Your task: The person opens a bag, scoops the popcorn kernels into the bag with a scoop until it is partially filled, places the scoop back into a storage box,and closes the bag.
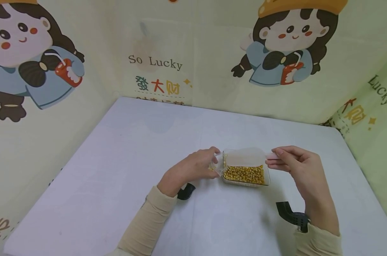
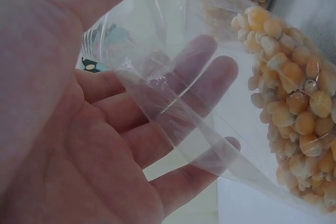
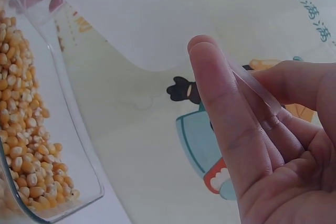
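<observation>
- Nearest me, two beige sleeves reached in on the near side of the container, one to its left, one to its right.
- A black curved piece stuck out at the right wrist, nearer than the container, and a similar dark piece showed under the left wrist.
- The hands were apart, one at either end of the container.
- The left hand, at the container's left end, held a clear plastic bag, thumb on one side and fingers spread behind the film; yellow kernels lay in it.
- The right hand, off the container's right end, pinched the handle of a whitish scoop, whose thin blade hung over the container's far part.
- The container itself, clear and rectangular, sat on the white table, with corn showing along its near side.
- Well beyond the container I saw a pale printed cloth, with cartoon figures and "So Lucky" lettering.
</observation>
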Demonstrator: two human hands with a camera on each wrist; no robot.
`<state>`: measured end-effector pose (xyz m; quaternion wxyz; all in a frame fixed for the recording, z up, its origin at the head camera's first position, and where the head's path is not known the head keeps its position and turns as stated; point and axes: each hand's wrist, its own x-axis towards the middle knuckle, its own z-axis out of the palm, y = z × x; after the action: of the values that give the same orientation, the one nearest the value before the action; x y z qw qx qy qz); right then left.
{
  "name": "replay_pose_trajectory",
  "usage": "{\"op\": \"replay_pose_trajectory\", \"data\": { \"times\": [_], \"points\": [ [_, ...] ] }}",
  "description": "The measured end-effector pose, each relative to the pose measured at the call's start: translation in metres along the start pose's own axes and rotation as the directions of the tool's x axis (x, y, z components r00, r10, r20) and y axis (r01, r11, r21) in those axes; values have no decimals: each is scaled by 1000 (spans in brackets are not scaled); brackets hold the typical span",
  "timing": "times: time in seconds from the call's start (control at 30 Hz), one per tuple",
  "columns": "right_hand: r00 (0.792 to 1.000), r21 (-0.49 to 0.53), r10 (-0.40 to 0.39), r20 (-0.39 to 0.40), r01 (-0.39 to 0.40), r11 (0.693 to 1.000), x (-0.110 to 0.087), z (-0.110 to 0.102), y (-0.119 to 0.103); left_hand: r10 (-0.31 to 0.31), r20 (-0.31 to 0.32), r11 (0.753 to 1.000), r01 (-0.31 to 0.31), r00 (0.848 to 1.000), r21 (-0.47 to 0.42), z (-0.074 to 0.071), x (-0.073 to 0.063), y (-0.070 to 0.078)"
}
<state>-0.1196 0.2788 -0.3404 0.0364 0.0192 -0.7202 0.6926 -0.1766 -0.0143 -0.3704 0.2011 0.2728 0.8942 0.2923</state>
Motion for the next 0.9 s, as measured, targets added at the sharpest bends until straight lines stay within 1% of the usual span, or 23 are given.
{"op": "replay_pose_trajectory", "data": {
  "times": [0.17,0.3,0.37,0.6,0.77,0.9],
  "points": [
    [1000,6,12,-18,-12,1000,-1,-5,-1,-5,-2,1000,5,1000,2,0,0,0],
    [1000,18,6,-28,-6,1000,-3,-9,0,3,-5,1000,-3,1000,14,0,0,0],
    [999,14,1,-36,-1,1000,-3,-11,0,2,-6,1000,-2,1000,14,0,-1,0],
    [997,-17,20,-68,-21,1000,-3,-16,1,-5,-3,1000,5,1000,10,1,-2,0],
    [998,8,7,-68,-7,1000,-4,-19,2,1,-7,1000,-1,1000,24,1,-1,-1],
    [997,0,0,-80,0,1000,-4,-22,2,0,-4,1000,0,1000,23,0,0,-1]
  ]
}}
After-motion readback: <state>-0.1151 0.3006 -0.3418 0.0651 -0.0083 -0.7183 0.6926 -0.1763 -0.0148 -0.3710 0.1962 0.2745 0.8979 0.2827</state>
